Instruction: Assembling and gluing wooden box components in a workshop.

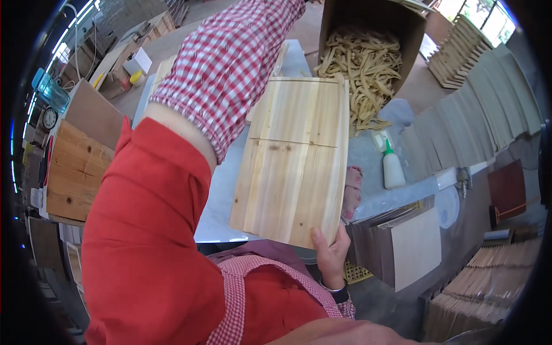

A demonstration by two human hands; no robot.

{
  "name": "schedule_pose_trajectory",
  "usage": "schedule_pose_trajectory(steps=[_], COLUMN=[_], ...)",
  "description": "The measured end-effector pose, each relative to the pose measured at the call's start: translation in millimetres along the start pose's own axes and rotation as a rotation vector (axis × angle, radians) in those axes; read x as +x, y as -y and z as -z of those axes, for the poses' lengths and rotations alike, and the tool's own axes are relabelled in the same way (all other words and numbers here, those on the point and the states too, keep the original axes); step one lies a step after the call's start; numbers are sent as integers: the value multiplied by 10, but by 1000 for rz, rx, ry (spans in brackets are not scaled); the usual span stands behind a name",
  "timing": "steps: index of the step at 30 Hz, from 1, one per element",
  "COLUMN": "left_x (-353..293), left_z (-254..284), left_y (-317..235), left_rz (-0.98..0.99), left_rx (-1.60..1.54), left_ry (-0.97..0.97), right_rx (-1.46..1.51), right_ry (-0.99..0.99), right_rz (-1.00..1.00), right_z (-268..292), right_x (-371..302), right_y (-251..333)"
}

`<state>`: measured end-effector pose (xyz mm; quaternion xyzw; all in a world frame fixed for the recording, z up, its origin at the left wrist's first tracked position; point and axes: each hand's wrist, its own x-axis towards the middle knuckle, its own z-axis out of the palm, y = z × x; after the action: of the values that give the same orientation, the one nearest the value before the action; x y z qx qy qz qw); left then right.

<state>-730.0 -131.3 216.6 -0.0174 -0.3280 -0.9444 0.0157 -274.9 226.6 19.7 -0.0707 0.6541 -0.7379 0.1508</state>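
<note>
A pale wooden panel (pixel 287 190) of several strips, with grooves across its far part, lies tilted in front of me over the worktable (pixel 215 213). My right hand (pixel 332 253) grips its near right corner, thumb on top and fingers underneath. My left arm, in a red sleeve and checked oversleeve, reaches far forward across the panel's left side; the hand itself is past the upper edge of the picture. Just right of the panel are a stained pinkish cloth (pixel 352 192) and a white squeeze bottle (pixel 393 169) with a green nozzle.
Beyond the panel stands a cardboard box (pixel 411 52) full of pale curled strips (pixel 368 69). Stacked grey-brown boards (pixel 466 109) fan out at the right, and more thin boards (pixel 417 247) stand by the table's near right edge. A brown wooden board (pixel 77 172) leans at the left.
</note>
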Motion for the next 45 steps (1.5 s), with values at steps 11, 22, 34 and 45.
schedule_pose_trajectory(steps=[11, 22, 34, 45], left_x=[-799, -6276, -7649, -7575], left_z=[295, 453, 886, 814], left_y=[-420, 1146, 2551, 2424], left_rz=[257, 174, 248, 157], left_rx=[262, 591, -227, -215], left_ry=[-410, -339, -724, -653], right_rx=[32, 89, -99, -1025], right_ry=[70, 190, 343, 269], right_rz=[4, -69, -295, 885], right_z=[5, 11, -617, -1419], right_x=[16, -710, -917, 1056], right_y=[-144, -642, -834, -407])
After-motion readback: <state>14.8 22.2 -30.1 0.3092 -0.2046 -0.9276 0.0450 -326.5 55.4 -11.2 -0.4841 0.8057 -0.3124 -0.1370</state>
